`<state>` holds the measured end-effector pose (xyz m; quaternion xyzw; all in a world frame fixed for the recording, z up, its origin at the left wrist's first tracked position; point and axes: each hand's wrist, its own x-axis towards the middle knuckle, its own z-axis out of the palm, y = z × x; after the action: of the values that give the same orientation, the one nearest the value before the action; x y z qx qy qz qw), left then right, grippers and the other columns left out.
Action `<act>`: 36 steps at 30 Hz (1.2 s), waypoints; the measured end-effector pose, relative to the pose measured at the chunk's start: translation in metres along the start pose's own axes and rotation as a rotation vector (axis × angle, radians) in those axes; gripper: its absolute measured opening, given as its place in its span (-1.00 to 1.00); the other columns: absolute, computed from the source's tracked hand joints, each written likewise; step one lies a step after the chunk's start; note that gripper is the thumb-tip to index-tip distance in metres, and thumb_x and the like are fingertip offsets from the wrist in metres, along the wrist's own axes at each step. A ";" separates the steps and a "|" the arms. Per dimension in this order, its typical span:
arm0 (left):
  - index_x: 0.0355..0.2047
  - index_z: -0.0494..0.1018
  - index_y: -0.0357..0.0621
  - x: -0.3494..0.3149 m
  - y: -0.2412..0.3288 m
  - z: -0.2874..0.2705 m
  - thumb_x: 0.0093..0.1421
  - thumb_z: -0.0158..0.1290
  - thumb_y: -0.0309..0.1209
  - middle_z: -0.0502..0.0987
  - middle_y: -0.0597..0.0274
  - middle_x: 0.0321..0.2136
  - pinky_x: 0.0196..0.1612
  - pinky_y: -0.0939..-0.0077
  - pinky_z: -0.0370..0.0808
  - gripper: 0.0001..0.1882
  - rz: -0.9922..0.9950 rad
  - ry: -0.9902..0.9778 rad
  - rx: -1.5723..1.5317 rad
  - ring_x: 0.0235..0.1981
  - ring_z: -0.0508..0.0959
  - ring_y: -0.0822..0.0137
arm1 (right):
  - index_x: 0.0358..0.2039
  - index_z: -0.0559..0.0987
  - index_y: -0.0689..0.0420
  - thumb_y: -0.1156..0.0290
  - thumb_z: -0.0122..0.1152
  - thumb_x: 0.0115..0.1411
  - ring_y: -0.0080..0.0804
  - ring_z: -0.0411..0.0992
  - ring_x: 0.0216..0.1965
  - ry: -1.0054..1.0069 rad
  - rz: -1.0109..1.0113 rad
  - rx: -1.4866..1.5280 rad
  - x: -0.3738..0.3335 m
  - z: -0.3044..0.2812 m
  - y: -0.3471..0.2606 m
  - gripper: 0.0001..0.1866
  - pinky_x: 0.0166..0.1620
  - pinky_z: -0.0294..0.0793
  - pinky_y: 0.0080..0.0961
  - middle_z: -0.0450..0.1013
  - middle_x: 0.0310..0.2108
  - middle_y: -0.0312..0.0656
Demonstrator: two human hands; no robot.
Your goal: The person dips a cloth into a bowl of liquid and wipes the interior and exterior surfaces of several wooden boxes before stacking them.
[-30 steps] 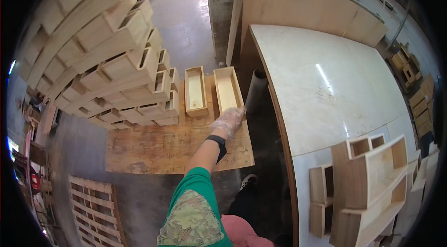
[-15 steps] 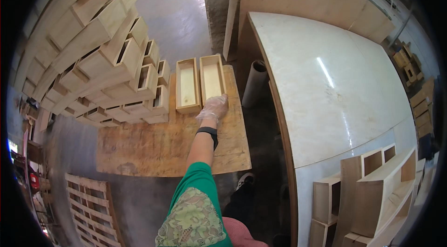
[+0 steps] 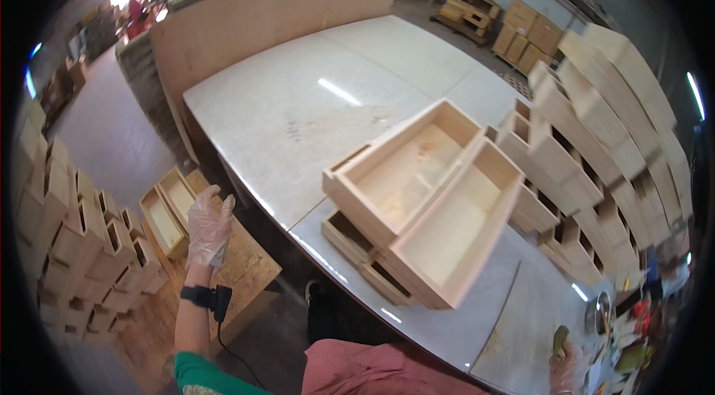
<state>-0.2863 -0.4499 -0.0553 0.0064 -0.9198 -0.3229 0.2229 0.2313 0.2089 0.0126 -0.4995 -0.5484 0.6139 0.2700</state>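
My left hand (image 3: 211,227), in a clear plastic glove, hovers beside two open wooden boxes (image 3: 165,225) on a plywood sheet (image 3: 246,261) at the left. Its fingers are loosely bent and apart, with nothing visible between them. Far to the lower right, my gloved right hand (image 3: 564,369) is closed on a small olive-green pad (image 3: 561,338) above the white table (image 3: 298,123). A pair of larger-looking open wooden boxes (image 3: 456,224) rests tilted on other boxes on that table, between my hands.
Stacked wooden boxes (image 3: 596,149) rise along the table's right side, and another stack (image 3: 74,246) fills the left. A metal bowl (image 3: 597,313) stands at the far right near assorted small items. A wooden panel (image 3: 275,26) borders the table's back. People (image 3: 135,11) are in the distance.
The view has swung right, bringing the table's boxes and my right hand into sight. My left hand has come off the right-hand box on the plywood.
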 end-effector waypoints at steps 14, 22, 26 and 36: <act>0.09 0.57 -0.11 0.001 0.323 -0.010 0.18 0.22 0.16 0.63 -0.24 0.00 0.14 -0.03 0.56 -0.33 0.460 -0.599 0.407 0.07 0.62 -0.20 | -0.15 0.61 0.14 0.36 0.24 0.23 -0.03 0.51 -0.36 0.246 -0.488 -0.459 -0.096 -0.159 0.076 -0.79 -0.28 0.52 -0.12 0.55 -0.34 -0.19; -0.11 0.50 -0.22 0.034 0.221 0.079 0.21 0.10 -0.16 0.59 -0.06 -0.26 -0.12 0.00 0.53 -0.61 1.018 -0.202 0.679 -0.11 0.60 -0.08 | 0.04 0.61 0.11 0.40 0.17 0.25 0.01 0.52 0.02 0.334 -0.725 -0.931 -0.132 -0.178 0.056 -0.66 0.09 0.51 -0.24 0.57 -0.02 -0.06; -0.13 0.52 -0.16 -0.030 0.254 -0.008 0.18 0.19 -0.16 0.53 -0.06 -0.30 -0.16 -0.03 0.49 -0.62 0.971 -0.309 0.527 -0.18 0.55 -0.14 | 0.06 0.59 0.11 0.40 0.14 0.29 -0.01 0.49 0.09 0.257 -0.534 -0.854 -0.137 -0.185 0.037 -0.66 0.12 0.50 -0.23 0.54 0.05 -0.04; -0.23 0.53 0.08 -0.241 0.456 0.034 0.24 0.12 -0.16 0.49 0.16 -0.58 -0.44 0.02 0.50 -0.80 1.538 -0.690 0.181 -0.50 0.58 0.02 | 0.06 0.60 0.16 0.43 0.19 0.33 -0.19 0.53 0.06 -0.050 -0.137 0.595 -0.023 -0.147 0.076 -0.70 0.10 0.55 -0.37 0.57 0.03 -0.10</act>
<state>-0.0228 -0.0313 0.0959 -0.7020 -0.7069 0.0096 0.0858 0.3899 0.2291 -0.0368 -0.3451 -0.3833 0.7399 0.4318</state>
